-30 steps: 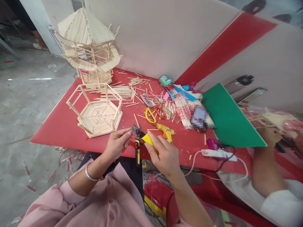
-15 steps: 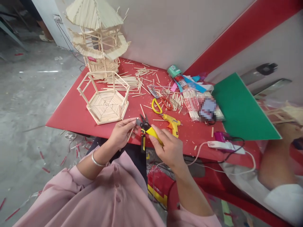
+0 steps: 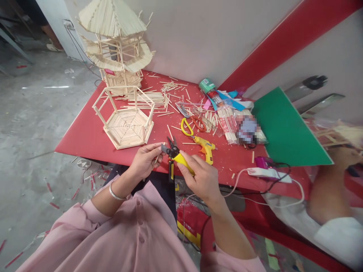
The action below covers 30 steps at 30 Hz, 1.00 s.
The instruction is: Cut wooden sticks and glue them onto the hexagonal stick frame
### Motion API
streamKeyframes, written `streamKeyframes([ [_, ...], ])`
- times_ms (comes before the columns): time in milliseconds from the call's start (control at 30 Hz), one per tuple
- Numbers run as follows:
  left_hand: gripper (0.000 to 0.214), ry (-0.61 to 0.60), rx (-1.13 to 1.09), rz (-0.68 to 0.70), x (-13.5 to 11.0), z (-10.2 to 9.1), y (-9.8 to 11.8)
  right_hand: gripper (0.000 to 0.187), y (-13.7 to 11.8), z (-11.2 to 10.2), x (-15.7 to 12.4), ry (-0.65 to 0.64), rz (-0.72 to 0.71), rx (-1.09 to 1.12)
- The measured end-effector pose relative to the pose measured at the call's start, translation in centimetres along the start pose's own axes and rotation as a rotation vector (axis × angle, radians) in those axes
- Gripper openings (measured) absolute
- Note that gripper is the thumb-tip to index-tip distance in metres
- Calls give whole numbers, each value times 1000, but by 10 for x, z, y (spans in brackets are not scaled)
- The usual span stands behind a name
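Observation:
My right hand (image 3: pixel 200 177) grips the yellow handles of a pair of cutting pliers (image 3: pixel 173 155), whose dark jaws stand apart. My left hand (image 3: pixel 146 160) pinches a thin wooden stick (image 3: pixel 157 158) and holds its end at those jaws. Both hands hover over the near edge of the red table (image 3: pixel 85 138). A hexagonal stick frame (image 3: pixel 126 122) lies just beyond my left hand. A tall stick pagoda (image 3: pixel 116 41) stands at the table's far left corner.
A yellow glue gun (image 3: pixel 205 147), yellow-handled scissors (image 3: pixel 188 126), loose sticks (image 3: pixel 167 92), packets of sticks (image 3: pixel 228 122) and a green sheet (image 3: pixel 286 130) lie on the table. A white power strip (image 3: pixel 268 175) with cables sits at the near edge. Another person's arm (image 3: pixel 329 196) is at right.
The view shifted, so the table sits higher and further right in frame than a second ago. My hands keep the stick and pliers together with hardly any movement in the last half second.

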<state>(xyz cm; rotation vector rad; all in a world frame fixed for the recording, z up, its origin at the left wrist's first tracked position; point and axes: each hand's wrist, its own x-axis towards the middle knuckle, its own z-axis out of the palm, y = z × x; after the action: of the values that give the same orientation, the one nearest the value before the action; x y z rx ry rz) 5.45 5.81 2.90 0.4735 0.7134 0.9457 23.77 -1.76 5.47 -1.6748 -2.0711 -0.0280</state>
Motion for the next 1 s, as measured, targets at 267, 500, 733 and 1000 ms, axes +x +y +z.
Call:
streamKeyframes([
  [267,24,23,53,-26,-3,-2,2,39,2,2,1,-13,13,-10],
  [500,30,58,58,-54,-5,-4,6,40,1,3,1,-36,19,-4],
  [733,34,-14,106,-34,-4,-4,4,38,2,5,0,-20,23,42],
  [1000,40,8,100,-18,-3,-5,-3,39,1,7,-4,-37,39,122],
])
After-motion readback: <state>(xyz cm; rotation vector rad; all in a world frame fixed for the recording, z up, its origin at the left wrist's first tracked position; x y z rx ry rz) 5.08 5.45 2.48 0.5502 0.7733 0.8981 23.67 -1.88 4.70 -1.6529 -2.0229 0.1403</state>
